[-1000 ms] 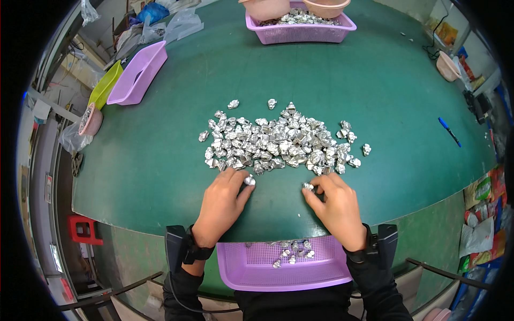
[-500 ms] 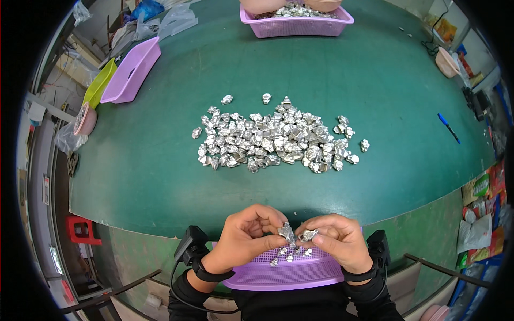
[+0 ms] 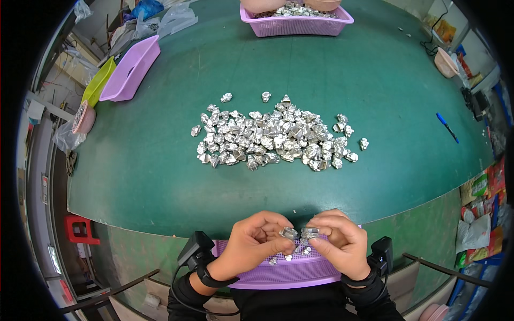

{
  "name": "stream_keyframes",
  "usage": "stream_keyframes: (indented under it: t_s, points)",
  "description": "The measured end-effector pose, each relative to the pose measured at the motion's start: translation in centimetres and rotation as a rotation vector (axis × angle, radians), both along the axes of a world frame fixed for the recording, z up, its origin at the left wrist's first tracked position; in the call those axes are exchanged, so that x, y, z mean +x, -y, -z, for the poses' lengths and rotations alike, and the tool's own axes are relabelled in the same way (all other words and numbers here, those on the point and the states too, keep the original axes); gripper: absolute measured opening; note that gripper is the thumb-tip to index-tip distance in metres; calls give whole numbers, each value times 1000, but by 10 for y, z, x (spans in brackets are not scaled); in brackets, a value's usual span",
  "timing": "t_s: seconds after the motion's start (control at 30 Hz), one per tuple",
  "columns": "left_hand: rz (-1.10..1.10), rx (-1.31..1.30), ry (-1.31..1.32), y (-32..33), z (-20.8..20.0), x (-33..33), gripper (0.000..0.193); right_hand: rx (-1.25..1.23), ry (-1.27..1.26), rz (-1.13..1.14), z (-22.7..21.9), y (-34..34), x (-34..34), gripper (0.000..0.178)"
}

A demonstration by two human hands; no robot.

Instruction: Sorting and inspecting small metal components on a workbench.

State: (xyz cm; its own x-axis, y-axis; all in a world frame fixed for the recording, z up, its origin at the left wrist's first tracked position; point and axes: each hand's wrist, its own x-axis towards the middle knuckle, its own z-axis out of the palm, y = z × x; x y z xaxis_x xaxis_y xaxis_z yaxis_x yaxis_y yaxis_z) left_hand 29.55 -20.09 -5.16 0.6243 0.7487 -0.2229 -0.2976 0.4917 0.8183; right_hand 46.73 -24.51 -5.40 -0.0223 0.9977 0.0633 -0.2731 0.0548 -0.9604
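With the whole view as a dial and the table's centre as its hub, both hands are low, over the near basket (image 3: 289,279) at six o'clock. The left hand (image 3: 258,238), at six, grasps a left piece (image 3: 288,233), silver and lumpy, between thumb and bent fingers. The right hand (image 3: 342,241), between four and five, pinches a right piece (image 3: 309,234) of the same kind; whether a second piece sits under its thumb, I cannot tell. The two held pieces are close together, a narrow gap between them.

The step in hand looks like handling pieces two at a time, one per hand, perhaps turning them for a look. From this pose, letting go would call for little more than parting thumb and fingers above the basket, where a few loose pieces (image 3: 273,261) lie on the mesh floor. Any fresh pick would call for a reach toward twelve, with a fingertip pinch on single pieces at the near edge of the pile (image 3: 267,136).

That pile spreads on the green table (image 3: 160,187) around the hub, with strays at its eleven, twelve and three. The far basket (image 3: 297,29), just past twelve, holds more silver pieces. A pen (image 3: 447,128) lies near three; a lilac tray (image 3: 131,69) stands at ten.
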Motion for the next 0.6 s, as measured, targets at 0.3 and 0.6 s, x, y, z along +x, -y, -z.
stream_keyframes:
  t_s: [0.3,0.6]
  points:
    - [-218,658,-386,6,6,1,29,240,464,20,-7,1,6,26]
    - [-196,959,-381,0,4,0,32,357,523,56,-10,-1,7,27]
